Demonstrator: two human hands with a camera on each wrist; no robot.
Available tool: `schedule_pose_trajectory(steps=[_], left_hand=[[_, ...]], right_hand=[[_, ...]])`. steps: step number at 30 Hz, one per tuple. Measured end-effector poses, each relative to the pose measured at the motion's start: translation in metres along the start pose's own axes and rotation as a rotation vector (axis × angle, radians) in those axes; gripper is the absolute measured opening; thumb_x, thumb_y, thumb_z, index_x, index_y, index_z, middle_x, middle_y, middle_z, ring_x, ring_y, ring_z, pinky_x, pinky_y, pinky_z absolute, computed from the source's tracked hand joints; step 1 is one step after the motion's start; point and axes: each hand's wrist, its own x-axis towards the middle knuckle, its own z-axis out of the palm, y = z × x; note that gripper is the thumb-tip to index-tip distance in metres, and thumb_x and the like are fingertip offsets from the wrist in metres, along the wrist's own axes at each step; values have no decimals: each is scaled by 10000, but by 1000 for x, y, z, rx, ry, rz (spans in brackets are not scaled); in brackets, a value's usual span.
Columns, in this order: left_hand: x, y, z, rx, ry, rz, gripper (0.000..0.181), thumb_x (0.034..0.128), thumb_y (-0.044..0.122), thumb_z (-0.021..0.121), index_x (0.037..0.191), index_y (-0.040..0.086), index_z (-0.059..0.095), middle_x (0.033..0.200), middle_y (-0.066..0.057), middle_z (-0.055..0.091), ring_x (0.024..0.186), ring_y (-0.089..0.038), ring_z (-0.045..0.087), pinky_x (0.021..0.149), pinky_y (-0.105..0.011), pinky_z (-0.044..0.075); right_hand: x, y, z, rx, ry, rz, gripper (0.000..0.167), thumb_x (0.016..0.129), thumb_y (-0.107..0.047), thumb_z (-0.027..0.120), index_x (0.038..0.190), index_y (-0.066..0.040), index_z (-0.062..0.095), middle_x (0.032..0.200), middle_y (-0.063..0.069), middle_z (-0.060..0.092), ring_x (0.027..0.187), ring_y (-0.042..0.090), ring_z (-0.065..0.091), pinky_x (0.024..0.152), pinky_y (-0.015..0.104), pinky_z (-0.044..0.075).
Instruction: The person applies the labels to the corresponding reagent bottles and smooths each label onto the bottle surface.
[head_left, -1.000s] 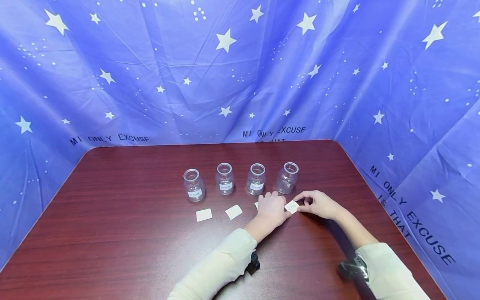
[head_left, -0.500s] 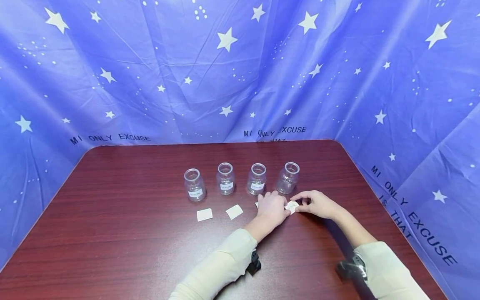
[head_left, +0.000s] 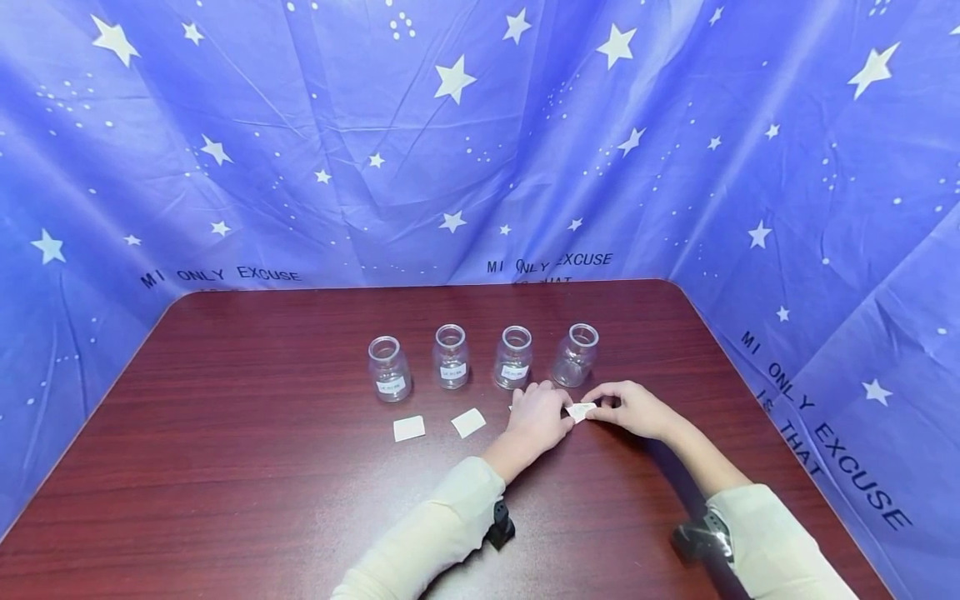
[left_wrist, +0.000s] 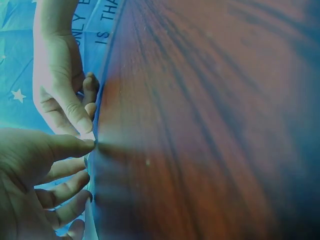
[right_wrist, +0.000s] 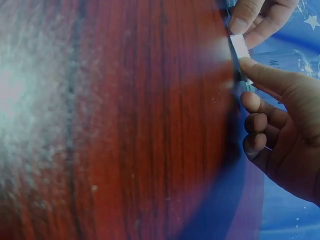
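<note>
In the head view, my left hand and right hand meet over a small white label with faint print. Each hand pinches one edge of it by thumb and finger, as the right wrist view also shows with the label between the two thumbs. Just behind stands a clear glass jar on which no label shows. To its left are three more jars, the nearest of them bearing a white printed label. A white paper piece under my left hand is mostly hidden.
Two white paper pieces, one to the left and one nearer my hands, lie before the left jars. The dark red wooden table is backed by a blue star-patterned curtain.
The label between my hands has tilted, so less of its face shows from above. My left hand has shifted slightly left. Jars and loose paper pieces stay in place.
</note>
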Motion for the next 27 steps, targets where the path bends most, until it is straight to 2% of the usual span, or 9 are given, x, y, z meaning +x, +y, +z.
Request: schedule_pose_trajectory(steps=[5,9,12,17,22,27], left_hand=[[-2,-5,-8,-45,13,21,186,809,373,679,971,284,691,877,72,610,858,-135,594,712,-293,423],[-1,-11,-13,-114,39,36,206,808,348,691,990,253,685,852,75,610,805,-115,603,673,-269,460],[-1,-15,-14,-217,47,18,256,808,314,700,1036,204,664,869,60,625,786,-104,603,657,-234,465],[0,-22,-14,-393,72,-11,263,808,254,712,1029,133,638,857,25,652,786,-108,605,674,-203,458],[-2,-23,-19,-518,97,-5,129,817,197,695,889,91,683,773,3,692,686,-60,602,622,-152,450],[-3,-25,-20,-658,62,13,113,848,116,632,871,33,705,707,-61,689,552,-24,528,543,-129,424]], right_hand=[[-1,0,0,59,4,9,163,828,-208,697,956,-107,703,673,-40,560,586,16,453,531,187,377],[-1,-2,0,115,2,16,171,846,-204,680,978,-96,696,654,-12,554,539,17,439,488,187,369],[-2,-9,-1,155,-8,30,183,868,-165,652,1011,-54,677,657,87,577,511,64,458,457,199,382],[-7,-35,-6,203,-17,43,180,889,-81,606,1029,23,649,701,261,583,495,171,482,438,214,396],[-8,-48,-10,210,-7,55,186,899,-75,589,1039,37,642,721,276,595,503,130,472,441,196,385],[-2,-33,-4,227,0,50,200,913,-118,584,1055,12,641,707,234,603,490,74,438,430,199,363]])
